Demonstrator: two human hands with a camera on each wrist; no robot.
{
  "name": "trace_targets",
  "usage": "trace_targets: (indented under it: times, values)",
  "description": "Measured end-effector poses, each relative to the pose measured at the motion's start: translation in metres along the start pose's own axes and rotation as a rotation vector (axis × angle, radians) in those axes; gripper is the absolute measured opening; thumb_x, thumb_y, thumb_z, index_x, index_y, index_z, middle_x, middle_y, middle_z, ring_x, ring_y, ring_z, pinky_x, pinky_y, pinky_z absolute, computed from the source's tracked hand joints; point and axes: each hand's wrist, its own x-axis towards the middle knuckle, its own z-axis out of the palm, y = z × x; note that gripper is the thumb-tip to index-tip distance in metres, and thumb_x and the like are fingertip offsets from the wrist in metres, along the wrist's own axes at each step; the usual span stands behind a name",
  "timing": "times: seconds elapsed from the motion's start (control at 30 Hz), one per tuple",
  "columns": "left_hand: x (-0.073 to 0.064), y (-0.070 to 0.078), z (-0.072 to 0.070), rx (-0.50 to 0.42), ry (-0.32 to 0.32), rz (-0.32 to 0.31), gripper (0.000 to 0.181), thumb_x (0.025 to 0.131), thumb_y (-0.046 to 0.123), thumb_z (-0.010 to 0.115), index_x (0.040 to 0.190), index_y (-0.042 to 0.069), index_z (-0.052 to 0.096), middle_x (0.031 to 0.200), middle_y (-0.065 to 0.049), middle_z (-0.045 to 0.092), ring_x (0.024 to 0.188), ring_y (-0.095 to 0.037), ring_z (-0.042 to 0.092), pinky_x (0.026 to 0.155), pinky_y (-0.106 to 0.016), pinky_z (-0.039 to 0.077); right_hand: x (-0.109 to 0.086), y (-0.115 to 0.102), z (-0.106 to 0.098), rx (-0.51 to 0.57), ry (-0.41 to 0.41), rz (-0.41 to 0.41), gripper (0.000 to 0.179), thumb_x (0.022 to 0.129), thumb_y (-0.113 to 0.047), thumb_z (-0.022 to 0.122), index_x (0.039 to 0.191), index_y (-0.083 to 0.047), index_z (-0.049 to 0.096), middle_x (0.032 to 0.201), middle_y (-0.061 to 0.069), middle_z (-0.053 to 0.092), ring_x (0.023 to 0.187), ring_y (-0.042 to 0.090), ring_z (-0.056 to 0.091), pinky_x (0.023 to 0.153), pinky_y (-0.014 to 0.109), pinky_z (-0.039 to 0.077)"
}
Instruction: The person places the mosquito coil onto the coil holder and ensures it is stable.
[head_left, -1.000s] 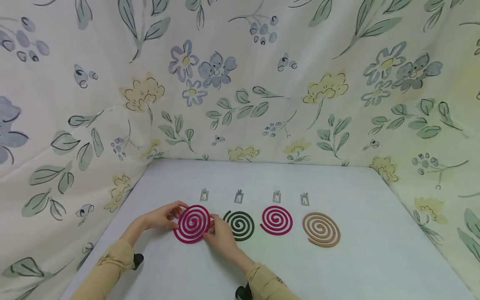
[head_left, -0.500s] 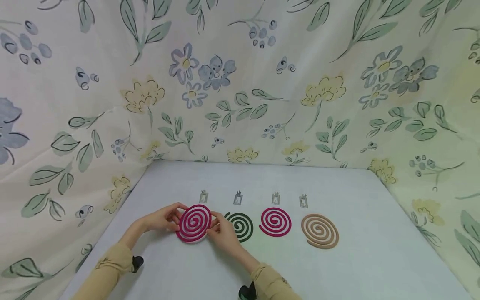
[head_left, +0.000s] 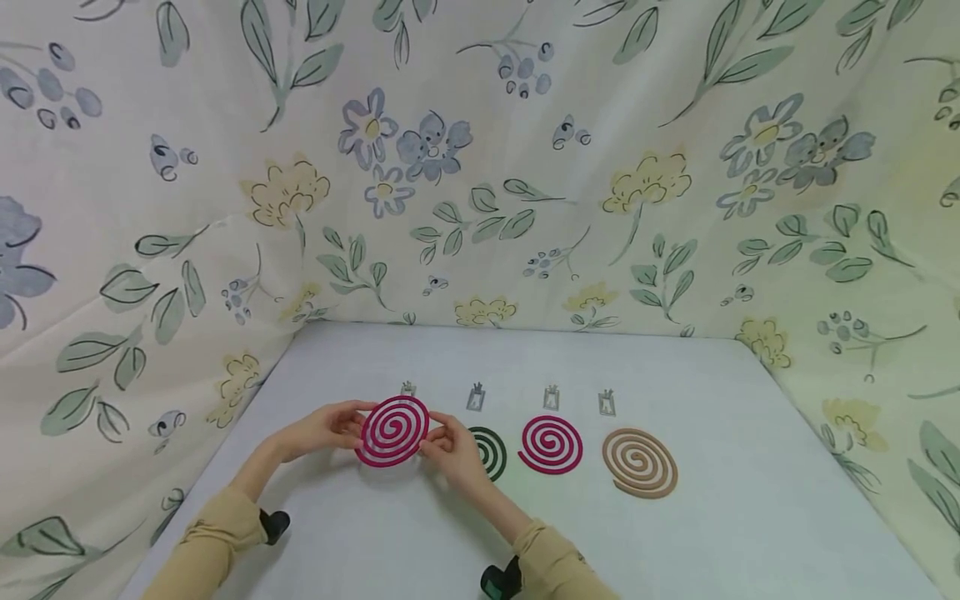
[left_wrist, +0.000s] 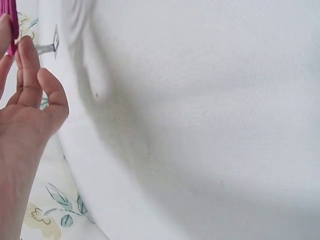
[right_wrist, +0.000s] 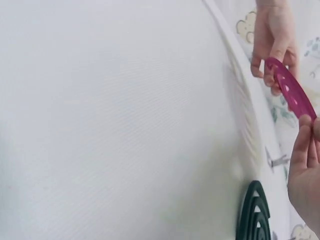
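Note:
Both hands hold a magenta mosquito coil (head_left: pixel 393 429) between them, raised off the table and tilted. My left hand (head_left: pixel 330 429) pinches its left edge, thumb in front and fingers behind. At the opposite edge my right hand (head_left: pixel 456 452) pinches it with thumb and fingertips. The right wrist view shows the coil (right_wrist: pixel 292 92) nearly edge-on between the two hands. In the left wrist view only a sliver of the coil (left_wrist: pixel 11 25) shows at the corner. Just behind it stands a small metal coil stand (head_left: pixel 407 388), partly hidden by the coil.
A dark green coil (head_left: pixel 504 458) lies partly hidden behind the right hand. Further right lie another magenta coil (head_left: pixel 551 444) and a tan coil (head_left: pixel 641 462). Metal stands (head_left: pixel 476 397) line up behind the coils on the white table (head_left: pixel 712 533). Floral cloth (head_left: pixel 480 242) hangs around it.
Both hands have raised the magenta coil and shifted it slightly right and away, tilting it flatter. It now overlaps the leftmost stand in the head view. The other coils have not moved.

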Motion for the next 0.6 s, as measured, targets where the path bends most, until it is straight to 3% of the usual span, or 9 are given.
trace_targets:
  times: [0.17,0.3,0.47,0.6]
  values:
    - [-0.002,0.002,-0.005,-0.042,0.018,-0.014,0.058,0.092,0.015,0.06,0.144,0.004,0.037,0.122,-0.014,0.058,0.102,-0.011,0.057,0.086,-0.026,0.051,0.0,-0.006,-0.003,0.133,0.01,0.061,0.045,0.091,-0.003,0.06,0.134,0.0,0.048,0.092,0.013,0.064,0.076,0.012,0.068,0.073,0.024,0.055]
    - [-0.004,0.003,-0.008,-0.073,0.046,-0.021,0.054,0.095,0.018,0.057,0.143,0.003,0.039,0.129,-0.007,0.058,0.106,-0.006,0.058,0.091,-0.028,0.049,0.0,-0.011,-0.004,0.211,0.053,0.104,0.043,0.091,-0.006,0.061,0.132,0.002,0.049,0.093,0.011,0.067,0.074,0.007,0.066,0.072,0.022,0.055]
    - [-0.004,0.004,-0.005,-0.112,0.094,-0.023,0.055,0.094,0.018,0.058,0.143,0.005,0.039,0.124,0.0,0.061,0.106,-0.007,0.059,0.091,-0.027,0.05,0.002,-0.017,-0.006,0.27,0.111,0.12,0.038,0.09,-0.009,0.063,0.124,0.005,0.054,0.09,0.006,0.068,0.073,0.005,0.066,0.071,0.019,0.054]
    - [-0.002,0.007,0.0,-0.125,0.144,-0.002,0.056,0.093,0.019,0.059,0.144,0.004,0.039,0.124,-0.001,0.06,0.105,-0.008,0.059,0.09,-0.025,0.05,0.004,-0.023,-0.008,0.294,0.136,0.123,0.035,0.091,-0.01,0.063,0.121,0.006,0.056,0.087,0.001,0.066,0.073,0.004,0.065,0.073,0.019,0.054]
